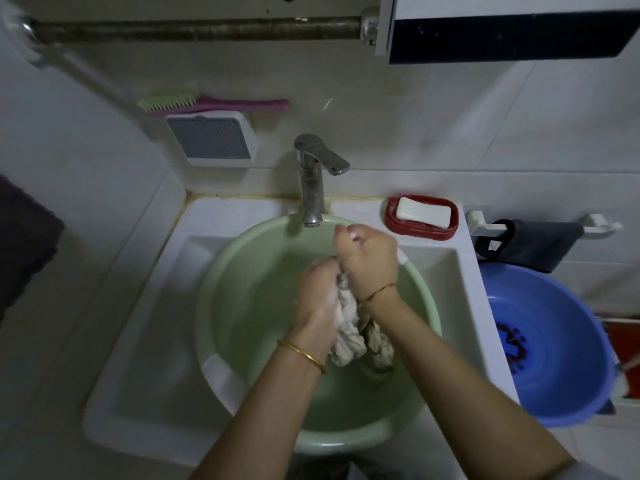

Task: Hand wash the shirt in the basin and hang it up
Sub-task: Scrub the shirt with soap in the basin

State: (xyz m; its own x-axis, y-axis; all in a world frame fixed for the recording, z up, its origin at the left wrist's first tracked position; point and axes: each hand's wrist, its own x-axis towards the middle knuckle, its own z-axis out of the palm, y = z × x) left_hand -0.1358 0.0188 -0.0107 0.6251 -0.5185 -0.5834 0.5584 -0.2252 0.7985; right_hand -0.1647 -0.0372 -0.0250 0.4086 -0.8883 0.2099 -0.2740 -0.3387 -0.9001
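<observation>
Left hand (317,301), right hand (367,259) clenched round shirt (349,329), over basin (204,306)

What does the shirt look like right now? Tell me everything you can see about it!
The shirt is whitish cloth, wet-looking and scrunched into a wrinkly bundle, so no sleeves or collar can be made out. The left hand and the right hand grip its upper part, pressed together between them. Its lower end hangs down, darker in the folds, inside the green basin. Whether it touches the bottom cannot be told.
</observation>
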